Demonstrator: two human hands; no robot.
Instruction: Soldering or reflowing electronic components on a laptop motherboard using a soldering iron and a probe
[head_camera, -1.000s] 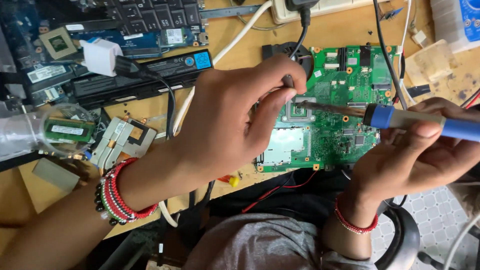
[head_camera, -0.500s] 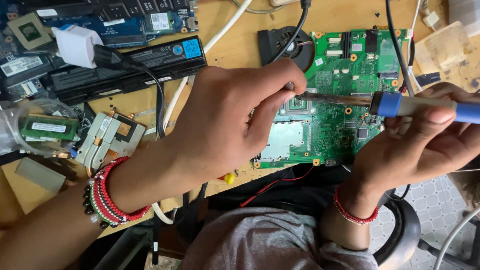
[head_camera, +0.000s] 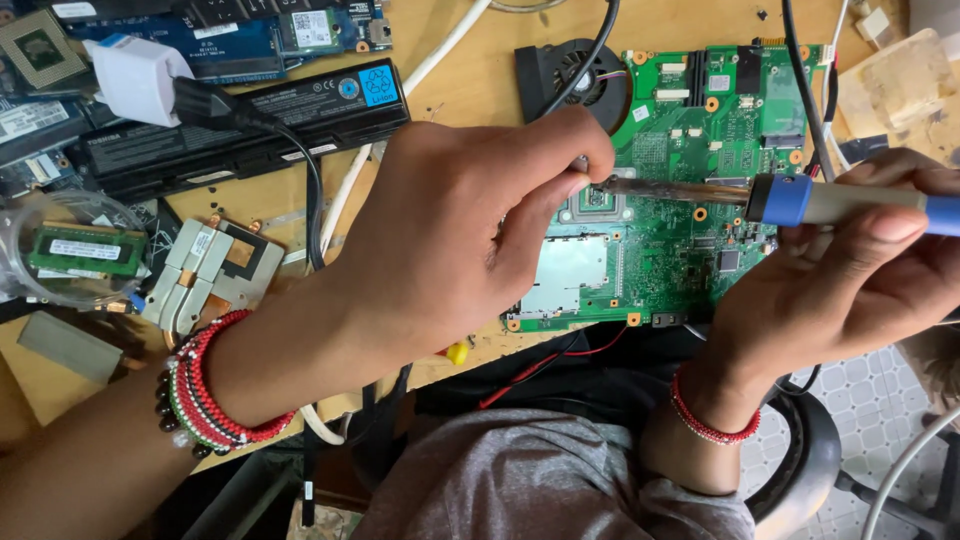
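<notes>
1. Spreading across most of the frame, a wooden workbench carries a litter of laptop parts, and the person sits at its lower edge.
2. At the centre right lies the green circuit board, flat on the bench and partly covered by both hands; it is the piece being worked on.
3. A long black battery pack lies in the upper left, with a white plug adapter above its left end.
4. The left hand reaches from the lower left over the board, fingers curled and pinched shut at the tip near the board's middle; what they pinch is too small to tell.
5. The right hand, at the right edge, is closed around the blue handle of a soldering iron, whose tip points left and meets the pinched fingertips.
6. A metal heat-sink bracket and a green memory stick lie at the left, well apart from the work.
7. My judgement: a soldering step is in hand at one spot on the board, and the next move calls for a steady tip and fingers kept off the hot shaft.
</notes>
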